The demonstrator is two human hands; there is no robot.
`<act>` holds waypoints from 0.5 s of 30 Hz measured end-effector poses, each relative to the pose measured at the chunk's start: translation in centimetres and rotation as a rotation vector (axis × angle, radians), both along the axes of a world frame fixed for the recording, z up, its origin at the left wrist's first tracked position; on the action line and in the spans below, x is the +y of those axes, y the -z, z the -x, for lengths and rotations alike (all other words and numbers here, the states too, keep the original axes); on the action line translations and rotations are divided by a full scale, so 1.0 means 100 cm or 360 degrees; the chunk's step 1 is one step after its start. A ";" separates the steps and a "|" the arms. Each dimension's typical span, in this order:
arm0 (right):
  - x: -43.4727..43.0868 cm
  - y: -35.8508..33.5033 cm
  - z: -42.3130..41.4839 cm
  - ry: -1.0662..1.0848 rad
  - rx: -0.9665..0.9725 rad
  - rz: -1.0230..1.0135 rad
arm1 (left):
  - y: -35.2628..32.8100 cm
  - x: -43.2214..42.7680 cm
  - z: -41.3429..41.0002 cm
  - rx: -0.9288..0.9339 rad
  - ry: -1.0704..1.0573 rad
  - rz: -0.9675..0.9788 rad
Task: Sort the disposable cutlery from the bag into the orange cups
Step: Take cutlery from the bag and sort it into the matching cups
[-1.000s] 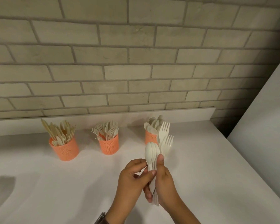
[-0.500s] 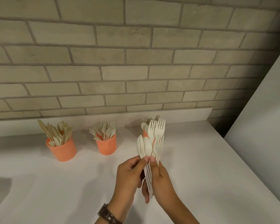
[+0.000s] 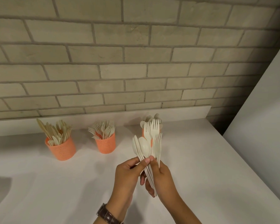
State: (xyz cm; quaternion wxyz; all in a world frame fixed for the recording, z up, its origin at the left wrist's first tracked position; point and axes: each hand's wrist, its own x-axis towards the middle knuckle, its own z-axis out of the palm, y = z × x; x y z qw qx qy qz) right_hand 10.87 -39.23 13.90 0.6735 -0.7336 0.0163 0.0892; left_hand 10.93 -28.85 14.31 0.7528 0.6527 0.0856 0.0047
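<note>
The right hand (image 3: 161, 177) grips a mixed bundle (image 3: 149, 175) of white plastic spoons (image 3: 144, 148) and forks (image 3: 153, 131) by the handles, above the counter (image 3: 200, 159) and in front of the spoon cup (image 3: 143, 132). The left hand (image 3: 128, 173) pinches the spoon handles. The pieces look light, thin and slippery, so a firm pinch just below the bowls should separate them best

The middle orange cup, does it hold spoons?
No, the middle orange cup holds forks, their tines fanned upward.

White counter (image 3: 39, 183), row near wall: left orange cup (image 3: 61, 150), middle orange cup (image 3: 105, 145), right orange cup (image 3: 143, 133) partly hidden.
</note>
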 end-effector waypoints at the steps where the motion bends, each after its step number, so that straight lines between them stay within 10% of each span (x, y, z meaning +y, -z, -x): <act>1: 0.000 0.000 0.000 0.0017 -0.0031 0.0026 | -0.001 -0.001 -0.001 0.0006 -0.0038 0.0030; 15: -0.057 0.017 -0.008 0.0298 0.0153 0.0041 | -0.020 0.014 -0.080 -0.0191 -0.0262 0.0188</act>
